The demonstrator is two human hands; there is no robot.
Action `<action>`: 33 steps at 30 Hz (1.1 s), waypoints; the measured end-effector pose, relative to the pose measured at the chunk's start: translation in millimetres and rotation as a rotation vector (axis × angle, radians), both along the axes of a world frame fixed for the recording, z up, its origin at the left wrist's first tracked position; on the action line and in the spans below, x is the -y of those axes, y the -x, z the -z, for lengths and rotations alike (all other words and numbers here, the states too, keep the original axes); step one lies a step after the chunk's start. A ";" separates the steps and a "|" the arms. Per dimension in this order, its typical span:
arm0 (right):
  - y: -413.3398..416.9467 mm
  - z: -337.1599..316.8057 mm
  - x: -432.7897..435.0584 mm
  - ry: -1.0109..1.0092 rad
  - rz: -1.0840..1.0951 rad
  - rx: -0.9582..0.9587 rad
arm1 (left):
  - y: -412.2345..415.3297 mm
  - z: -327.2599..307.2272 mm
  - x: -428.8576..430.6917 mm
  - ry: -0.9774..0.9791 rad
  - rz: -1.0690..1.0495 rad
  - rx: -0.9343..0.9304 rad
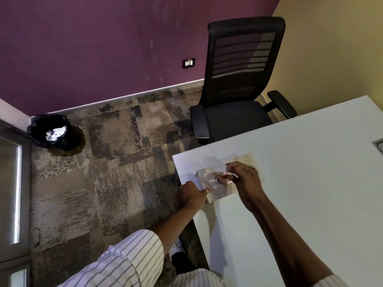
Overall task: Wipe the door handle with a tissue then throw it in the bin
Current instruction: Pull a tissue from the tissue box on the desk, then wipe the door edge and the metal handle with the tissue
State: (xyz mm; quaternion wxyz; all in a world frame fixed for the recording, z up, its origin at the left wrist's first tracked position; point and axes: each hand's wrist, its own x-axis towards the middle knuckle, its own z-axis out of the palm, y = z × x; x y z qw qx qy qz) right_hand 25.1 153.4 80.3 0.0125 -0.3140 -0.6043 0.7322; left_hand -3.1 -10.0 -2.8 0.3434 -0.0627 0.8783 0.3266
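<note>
Step in hand: judged to be drawing a tissue (213, 162) from the tissue box (217, 188) at the near-left corner of the white tabletop (300, 183), lower centre of the frame.
Left hand (189, 196): fingers curled against the box's near-left edge, thumb on its top, steadying it.
Right hand (245, 179): closed in a pinch over the box's oval opening; a pale, motion-blurred sheet rises up and left from the fingers, so it appears to grip the tissue.
Door handle: not in view; only a glazed door or panel frame (12, 183) shows along the left edge.
Bin (52, 131): black-lined, on the carpet at middle left, in the corner below the purple wall; crumpled white paper already lies inside.
Risk, tearing: a sharp tug could rip the sheet or drag out several at once.
Risk, box sliding: it sits right at the tabletop corner; if the left hand lets go, the pull could drag it over the edge.
Risk, later throw: the bin is well apart from the tabletop, so a light tissue tossed from here may land on the carpet.
Surroundings: black mesh office chair (240, 83) in the upper centre, beside the tabletop's far edge; wall socket (188, 63) to the left of it.
In the way: nothing lies on the carpet between the person and the bin.
</note>
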 end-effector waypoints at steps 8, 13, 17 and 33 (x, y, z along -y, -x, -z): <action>35.6 -6.9 48.9 0.409 -0.136 0.000 | 26.5 -62.9 61.2 -0.667 -0.550 0.143; 63.5 -3.4 103.2 0.565 -0.324 0.095 | 31.0 -107.6 127.4 -0.865 -0.775 0.087; 84.6 -4.9 157.4 0.518 -0.520 0.158 | 16.5 -126.1 185.8 -0.868 -0.827 -0.004; 87.8 -45.9 411.8 0.041 -1.156 -0.090 | -52.2 -162.6 384.3 -0.502 -1.218 -0.260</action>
